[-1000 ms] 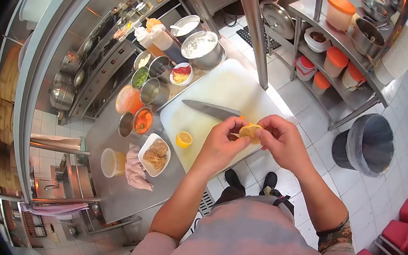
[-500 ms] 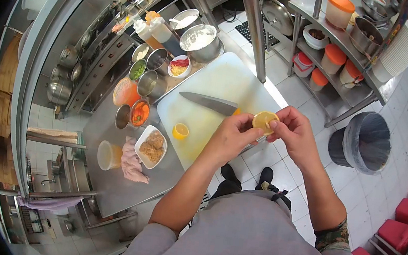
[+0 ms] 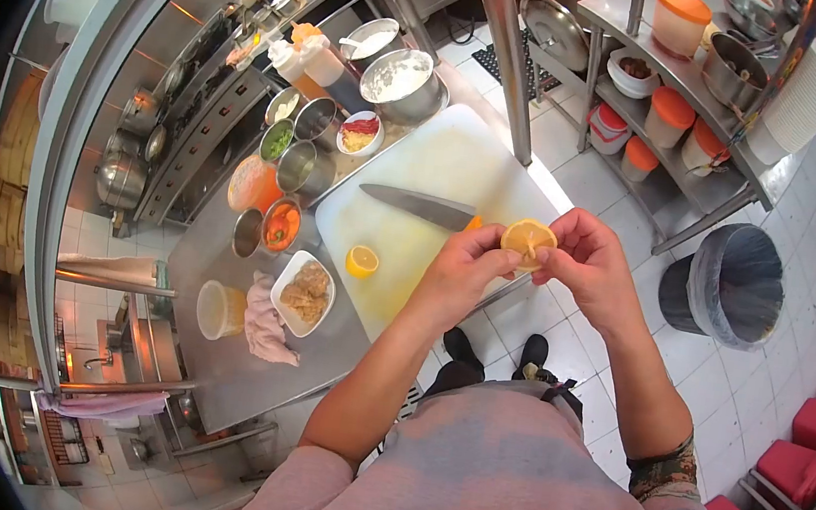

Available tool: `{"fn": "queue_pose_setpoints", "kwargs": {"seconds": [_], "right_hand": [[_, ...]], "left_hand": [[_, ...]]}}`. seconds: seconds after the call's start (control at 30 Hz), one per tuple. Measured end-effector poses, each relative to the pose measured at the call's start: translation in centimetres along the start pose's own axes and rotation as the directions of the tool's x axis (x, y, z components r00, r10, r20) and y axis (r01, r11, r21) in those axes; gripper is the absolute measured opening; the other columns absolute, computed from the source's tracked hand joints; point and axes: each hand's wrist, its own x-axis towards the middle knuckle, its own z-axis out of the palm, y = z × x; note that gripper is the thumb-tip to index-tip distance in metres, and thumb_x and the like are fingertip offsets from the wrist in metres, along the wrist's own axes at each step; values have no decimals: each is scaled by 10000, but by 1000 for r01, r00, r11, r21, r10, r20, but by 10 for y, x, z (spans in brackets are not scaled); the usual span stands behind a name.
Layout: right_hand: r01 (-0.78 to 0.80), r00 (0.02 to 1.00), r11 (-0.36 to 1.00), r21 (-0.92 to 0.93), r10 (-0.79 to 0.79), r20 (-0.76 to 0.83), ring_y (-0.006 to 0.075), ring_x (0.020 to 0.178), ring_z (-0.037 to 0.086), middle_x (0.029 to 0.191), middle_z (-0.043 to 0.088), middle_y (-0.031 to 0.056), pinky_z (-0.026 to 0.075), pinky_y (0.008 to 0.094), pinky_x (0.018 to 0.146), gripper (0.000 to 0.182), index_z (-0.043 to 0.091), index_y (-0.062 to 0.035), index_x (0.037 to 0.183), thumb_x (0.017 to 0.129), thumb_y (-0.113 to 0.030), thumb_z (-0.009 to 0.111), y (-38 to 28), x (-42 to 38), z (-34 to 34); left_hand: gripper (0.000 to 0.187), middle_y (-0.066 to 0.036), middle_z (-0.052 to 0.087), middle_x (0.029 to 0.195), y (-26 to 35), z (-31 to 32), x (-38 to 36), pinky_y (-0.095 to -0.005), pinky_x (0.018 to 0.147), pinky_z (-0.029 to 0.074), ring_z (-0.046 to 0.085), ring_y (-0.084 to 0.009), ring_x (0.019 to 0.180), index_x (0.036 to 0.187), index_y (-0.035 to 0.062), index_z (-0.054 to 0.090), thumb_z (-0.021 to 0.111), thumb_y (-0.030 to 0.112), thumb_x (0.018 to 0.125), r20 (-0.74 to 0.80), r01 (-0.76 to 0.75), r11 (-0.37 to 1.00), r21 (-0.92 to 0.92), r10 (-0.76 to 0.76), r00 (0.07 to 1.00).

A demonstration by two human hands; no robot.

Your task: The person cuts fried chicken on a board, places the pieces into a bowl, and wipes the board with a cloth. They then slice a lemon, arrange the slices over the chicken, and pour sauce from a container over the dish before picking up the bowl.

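Observation:
Between my two hands is a lemon half (image 3: pixel 529 239), its cut face turned up toward me. My left hand (image 3: pixel 467 267) pinches its left edge with thumb and fingers. On the other side, the thumb and fingers of my right hand (image 3: pixel 583 265) grip it, near the middle of the cut face. Below and left of the hands, a second lemon half (image 3: pixel 362 262) lies cut side up on the white cutting board (image 3: pixel 430 147). A large knife (image 3: pixel 419 206) rests across the board, its orange-marked handle partly hidden behind my left hand.
Left of the board stand metal cups (image 3: pixel 305 171), a white bowl of minced meat (image 3: pixel 303 293), a pink cloth (image 3: pixel 267 325) and a plastic tub (image 3: pixel 219 311). Squeeze bottles (image 3: pixel 321 62) and a pot of white powder (image 3: pixel 402 83) are behind. A lined bin (image 3: pixel 731 287) stands right, below shelves (image 3: pixel 683 135).
The lemon half has tilted slightly and shifted a little left in my fingers. Warm orange light now falls across the kitchen and my shirt.

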Motion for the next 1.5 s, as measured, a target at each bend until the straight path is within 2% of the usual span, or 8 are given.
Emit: {"fn": "queue_pose_setpoints", "kwargs": {"seconds": [0.3, 0.7, 0.8, 0.9, 1.0, 1.2, 1.3, 1.5], "right_hand": [[2, 1000, 999, -48, -1, 21, 92, 758, 671, 905, 686, 48, 582, 252, 693, 145, 571, -19, 943, 919, -59, 709, -10, 1, -6], [-7, 999, 999, -34, 8, 32, 120, 768, 689, 911, 691, 72, 598, 274, 693, 141, 571, -4, 944, 916, -39, 704, -7, -3, -10], [-15, 999, 1000, -25, 16, 39, 126, 763, 690, 918, 693, 77, 597, 273, 692, 144, 572, -5, 949, 914, -38, 708, -5, -3, -10], [-18, 998, 999, -26, 20, 64, 121, 794, 686, 937, 693, 67, 609, 285, 700, 183, 568, -25, 961, 916, -71, 740, 0, -1, -15], [-13, 998, 1000, -19, 14, 55, 122, 771, 686, 924, 694, 71, 593, 272, 681, 159, 568, -19, 951, 916, -51, 720, 1, -2, -12], [-10, 998, 999, -34, 12, 62, 105, 759, 679, 901, 692, 61, 566, 248, 670, 141, 563, -20, 936, 917, -30, 703, -2, -2, -13], [-15, 998, 994, -109, 22, 58, 90, 755, 669, 892, 689, 50, 550, 236, 666, 140, 567, -24, 945, 917, -28, 704, -6, -1, -15], [8, 1000, 971, -239, -2, 25, 72, 742, 656, 878, 689, 26, 535, 220, 663, 122, 614, -16, 1002, 934, -49, 710, -15, 0, -17]], "left_hand": [[215, -26, 693, 1056, 16, -1, 6, -274, 886, 508, 621, -93, 947, 1147, -12, 681, 634, 93, 966, 62, 56, 981, 185, -69, 996], [298, -44, 681, 1128, 10, -7, 4, -275, 927, 524, 646, -105, 1027, 1244, -46, 651, 675, 66, 968, 146, 34, 989, 142, -55, 988], [251, 6, 677, 952, 18, 2, 0, -234, 759, 498, 598, -43, 842, 1145, -41, 679, 677, 129, 961, 90, -3, 989, 150, -10, 996], [244, 19, 661, 923, 13, -2, 2, -227, 725, 480, 576, -36, 809, 1122, -36, 683, 677, 147, 960, 107, -5, 978, 210, -17, 994], [293, -50, 697, 1096, 1, -9, 8, -279, 916, 528, 648, -100, 1011, 1219, -45, 668, 695, 87, 958, 130, 62, 967, 247, -96, 987], [276, -38, 698, 1069, 7, -1, 7, -273, 903, 531, 653, -103, 990, 1226, -33, 672, 675, 92, 980, 119, 45, 977, 210, -71, 990], [255, 20, 649, 900, -3, 0, 10, -231, 695, 473, 573, -37, 790, 1110, -13, 691, 699, 210, 988, 102, -47, 984, 170, 30, 994], [286, -67, 665, 995, 8, 11, 11, -284, 795, 523, 640, -123, 871, 1149, -32, 679, 694, 204, 989, 73, -207, 913, 352, 193, 978]]}}
